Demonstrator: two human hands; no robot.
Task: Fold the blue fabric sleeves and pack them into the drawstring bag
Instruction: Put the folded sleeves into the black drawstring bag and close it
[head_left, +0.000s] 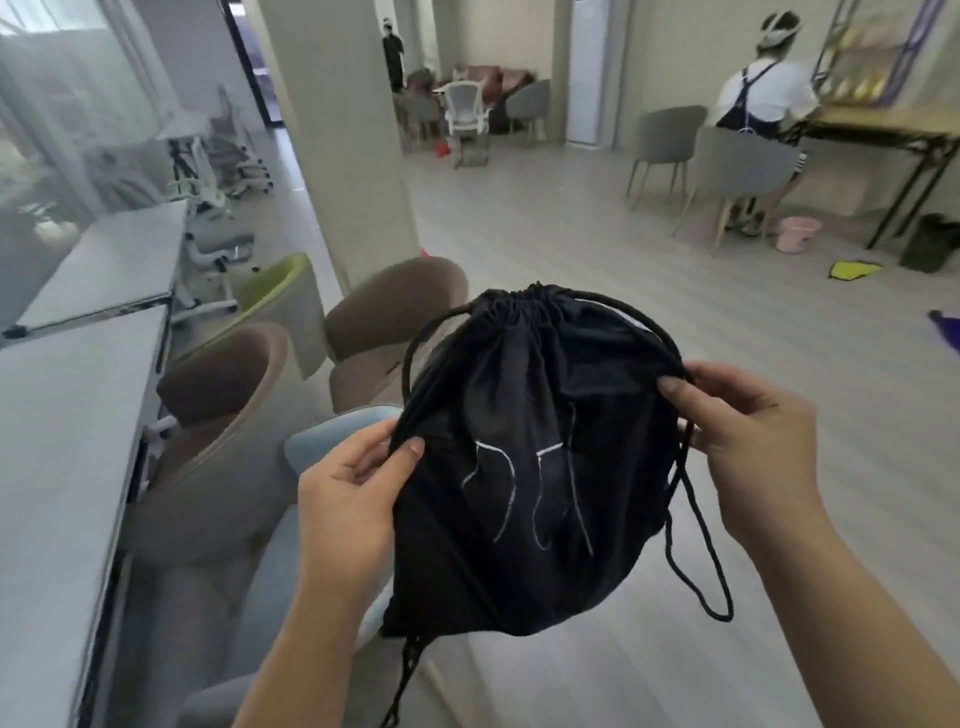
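A black drawstring bag (535, 457) with thin white line markings hangs in the air in front of me, bulging, its mouth cinched shut at the top. My left hand (353, 483) pinches the bag's left edge and cord. My right hand (748, 431) grips the cord at the bag's right side, and a loop of cord (711, 571) dangles below it. No blue fabric sleeves show; the bag's inside is hidden.
A white table (67, 441) runs along my left, with brown chairs (234, 395) and a green chair (280, 291) beside it. A pillar (337, 130) stands ahead. At the back right a person sits on a grey chair (743, 171) at a table. Pale floor lies to the right.
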